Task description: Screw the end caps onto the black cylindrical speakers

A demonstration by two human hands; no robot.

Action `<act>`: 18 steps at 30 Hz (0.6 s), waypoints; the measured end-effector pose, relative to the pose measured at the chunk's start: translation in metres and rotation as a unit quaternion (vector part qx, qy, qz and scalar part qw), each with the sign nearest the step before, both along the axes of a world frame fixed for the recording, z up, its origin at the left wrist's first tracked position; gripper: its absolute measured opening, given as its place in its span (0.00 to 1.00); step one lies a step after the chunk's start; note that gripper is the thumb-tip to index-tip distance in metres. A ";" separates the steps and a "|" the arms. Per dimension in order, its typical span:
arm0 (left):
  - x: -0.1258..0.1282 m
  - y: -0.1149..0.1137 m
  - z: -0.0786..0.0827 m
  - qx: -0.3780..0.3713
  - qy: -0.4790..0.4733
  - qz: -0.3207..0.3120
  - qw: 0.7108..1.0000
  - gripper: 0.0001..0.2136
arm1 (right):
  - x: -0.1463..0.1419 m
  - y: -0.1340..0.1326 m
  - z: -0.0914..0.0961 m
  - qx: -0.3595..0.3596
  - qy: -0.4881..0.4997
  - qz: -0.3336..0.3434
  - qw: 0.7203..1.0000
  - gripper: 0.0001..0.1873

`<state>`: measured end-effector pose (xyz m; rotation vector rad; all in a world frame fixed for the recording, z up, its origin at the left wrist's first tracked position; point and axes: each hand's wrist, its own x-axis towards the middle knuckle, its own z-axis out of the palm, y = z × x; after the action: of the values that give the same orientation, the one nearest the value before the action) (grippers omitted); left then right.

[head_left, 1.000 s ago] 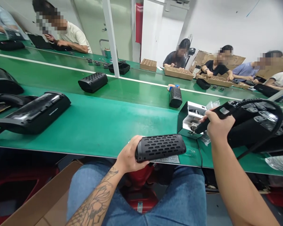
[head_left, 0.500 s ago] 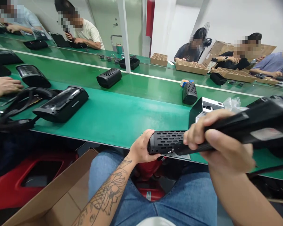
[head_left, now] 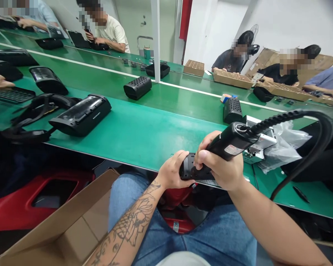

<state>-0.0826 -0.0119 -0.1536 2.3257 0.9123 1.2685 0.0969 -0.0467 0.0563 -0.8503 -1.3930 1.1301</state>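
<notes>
My left hand (head_left: pixel 172 170) is closed around the left end of a black slotted housing (head_left: pixel 186 167), which lies on its side at the near edge of the green bench. In my right hand (head_left: pixel 224 168) is a black corded electric screwdriver (head_left: pixel 229 142), gripped with its body slanting up to the right. Its lower end points at the housing near my left fingers. My right hand hides the tip and much of the housing. A thick ribbed cable (head_left: pixel 291 115) loops from the tool's top to the right.
A clear-topped black case (head_left: pixel 80 115) and dark straps (head_left: pixel 41 107) lie on the left, beside a co-worker's hand (head_left: pixel 0 83). Slotted housings (head_left: pixel 138 88) stand on the belt. A white box-shaped device (head_left: pixel 262 140) and plastic bag (head_left: pixel 288 142) are right. An open carton (head_left: pixel 72 229) sits below.
My right hand and the screwdriver have moved left and in over the housing, and the tool is now steeper. My left hand keeps its hold. The camera view has shifted slightly.
</notes>
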 end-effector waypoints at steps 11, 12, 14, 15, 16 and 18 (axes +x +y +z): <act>0.000 -0.002 0.009 -0.018 -0.015 -0.004 1.000 0.53 | 0.005 -0.002 -0.009 0.036 -0.034 0.049 0.998 0.11; 0.000 -0.002 0.009 -0.018 -0.012 -0.003 1.000 0.52 | 0.005 -0.002 -0.009 0.035 -0.036 0.052 0.997 0.11; 0.000 -0.002 0.010 -0.009 -0.010 -0.004 1.000 0.52 | 0.004 -0.002 -0.008 0.040 -0.038 0.057 0.997 0.10; 0.000 -0.002 0.010 -0.004 -0.009 -0.004 1.000 0.52 | 0.004 -0.001 -0.007 0.044 -0.039 0.060 0.996 0.10; -0.001 -0.001 0.010 0.002 -0.008 -0.003 1.000 0.52 | 0.003 -0.001 -0.006 0.047 -0.041 0.063 0.996 0.09; -0.001 -0.001 0.011 0.018 -0.005 0.001 1.000 0.52 | 0.001 -0.002 -0.004 0.052 -0.048 0.066 0.995 0.08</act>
<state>-0.0839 -0.0132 -0.1423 2.3441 0.8956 1.3071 0.0978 -0.0492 0.0528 -0.7551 -1.5928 1.1172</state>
